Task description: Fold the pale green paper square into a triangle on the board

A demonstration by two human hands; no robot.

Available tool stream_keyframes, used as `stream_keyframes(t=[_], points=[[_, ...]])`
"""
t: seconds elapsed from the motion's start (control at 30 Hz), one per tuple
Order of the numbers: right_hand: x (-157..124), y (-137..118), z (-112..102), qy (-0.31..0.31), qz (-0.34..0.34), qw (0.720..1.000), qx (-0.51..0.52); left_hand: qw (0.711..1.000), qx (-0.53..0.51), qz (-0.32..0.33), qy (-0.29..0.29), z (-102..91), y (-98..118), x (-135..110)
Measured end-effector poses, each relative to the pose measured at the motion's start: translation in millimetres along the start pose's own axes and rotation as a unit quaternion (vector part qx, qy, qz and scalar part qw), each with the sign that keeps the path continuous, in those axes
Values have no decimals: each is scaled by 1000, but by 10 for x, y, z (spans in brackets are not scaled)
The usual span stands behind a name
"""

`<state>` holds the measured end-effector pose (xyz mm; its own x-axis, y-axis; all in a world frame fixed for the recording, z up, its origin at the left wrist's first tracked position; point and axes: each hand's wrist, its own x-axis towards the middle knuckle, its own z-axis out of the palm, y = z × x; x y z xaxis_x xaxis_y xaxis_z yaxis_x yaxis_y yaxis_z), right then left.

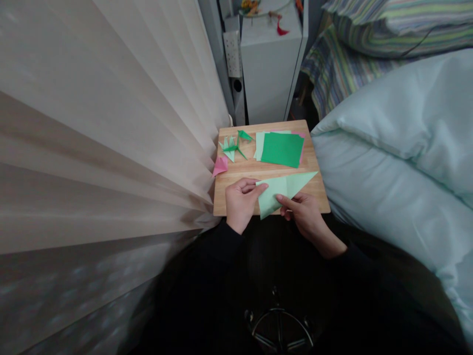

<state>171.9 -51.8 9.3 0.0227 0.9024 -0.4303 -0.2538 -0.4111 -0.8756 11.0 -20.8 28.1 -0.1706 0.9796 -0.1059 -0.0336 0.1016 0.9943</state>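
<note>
A light green sheet of origami paper (275, 195), partly folded, with one long point reaching to the right, is held above the front of a small wooden table (236, 172). My left hand (242, 199) pinches its left corner between thumb and fingers. The thumb of my right hand (301, 212) presses on the lower edge, with the fingers curled beneath the paper. Beyond my hands lies a stack of coloured paper with a dark green sheet (283, 149) on top. Folded green paper pieces (236, 147) and a pink folded piece (220, 166) sit at the table's left side.
A pale pleated curtain (148, 123) hangs close along the left. Light blue bedding (388, 148) bulges against the table's right side, and striped pillows (406, 29) lie behind it. A white cabinet (269, 74) stands past the far edge. A metal wheeled base (279, 325) is below.
</note>
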Motion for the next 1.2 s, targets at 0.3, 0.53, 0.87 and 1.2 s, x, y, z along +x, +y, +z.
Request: stream_keyframes(t=[0.3,0.53,0.87,1.2], points=[[121,-52,-169,135,-171,965,-143,999,30,-6,-12,7,47,-7],[122,-291,-267,11,-415,804,-426,992,92,-13,-85,20,-1,-48],[88,-274,-220,-28,-338,853,-398,992,73,-10,-102,17,-1,-29],[49,-331,-196,-38,-298,873,-385,993,74,2,-95,24,47,-52]])
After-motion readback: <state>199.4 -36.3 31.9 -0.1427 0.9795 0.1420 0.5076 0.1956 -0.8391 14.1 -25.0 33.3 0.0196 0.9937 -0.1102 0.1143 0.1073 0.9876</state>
